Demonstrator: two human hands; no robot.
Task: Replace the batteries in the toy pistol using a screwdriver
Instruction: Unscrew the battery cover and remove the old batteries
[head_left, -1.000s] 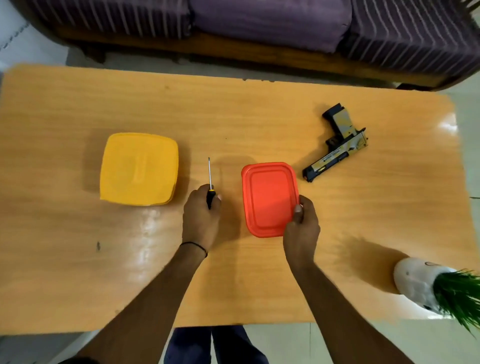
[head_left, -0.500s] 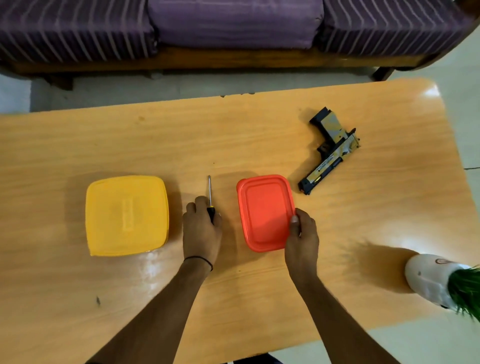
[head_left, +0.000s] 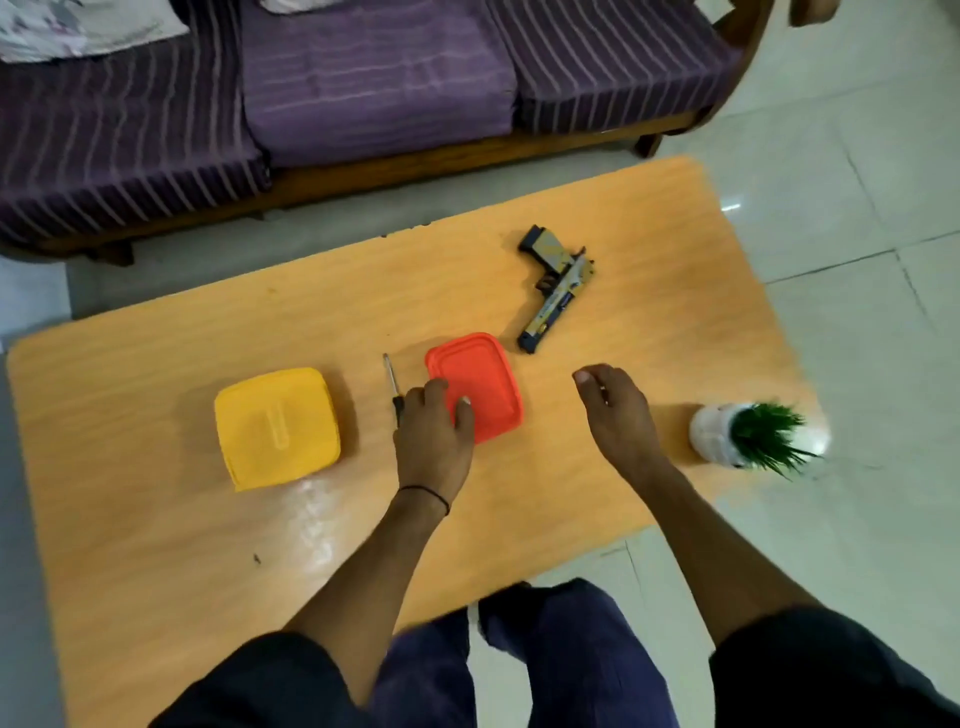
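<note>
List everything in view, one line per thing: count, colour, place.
toy pistol: 1, black and tan, on its side on the far right part of the table
screwdriver: 1, black handle and metal shaft, flat between the two containers
red container: 1, red, lid on, mid-table
yellow container: 1, yellow, lid on, left of the screwdriver
potted plant: 1, white pot and green leaves, at the table's right edge
table: 1, orange-brown wood, under all of these
sofa: 1, purple striped, beyond the table
left grip: 1, thumb on the red container, beside the screwdriver handle
right grip: 1, over bare table right of the red container, holding nothing
</note>
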